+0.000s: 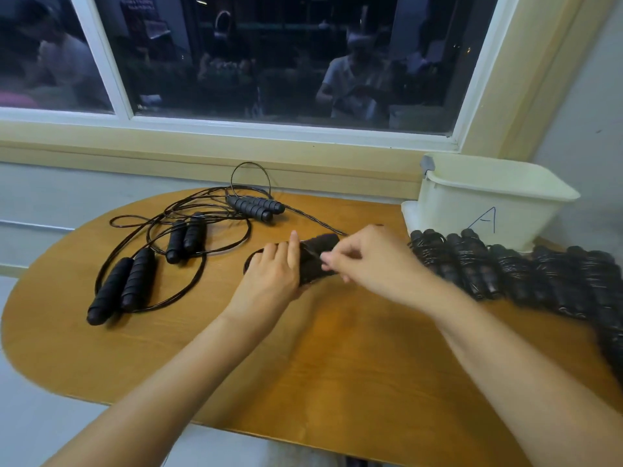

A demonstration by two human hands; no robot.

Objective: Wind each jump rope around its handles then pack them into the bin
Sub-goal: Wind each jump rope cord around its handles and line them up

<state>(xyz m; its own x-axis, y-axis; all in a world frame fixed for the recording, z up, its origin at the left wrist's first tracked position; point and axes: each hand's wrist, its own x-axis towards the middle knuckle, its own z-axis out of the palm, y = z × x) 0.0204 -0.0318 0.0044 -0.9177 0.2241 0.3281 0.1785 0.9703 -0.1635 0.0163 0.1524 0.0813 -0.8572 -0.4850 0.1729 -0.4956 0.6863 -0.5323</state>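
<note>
My left hand (pixel 274 276) grips a pair of black jump-rope handles (pixel 318 261) just above the wooden table (pixel 337 365). My right hand (pixel 367 261) pinches that rope's thin black cord right beside the handles. The cord runs off to the upper right and loops under my left hand. Three more unwound ropes lie to the left: handle pairs at front left (pixel 123 288), middle (pixel 187 239) and back (pixel 258 207), their cords tangled in loops. A row of several wound ropes (pixel 505 267) lines the right side. The white bin (pixel 488 203) stands at the back right.
A lid lies under the white bin, which is marked with a letter A. A window sill and wall run close behind the table. The table's curved edge drops off at the left and front.
</note>
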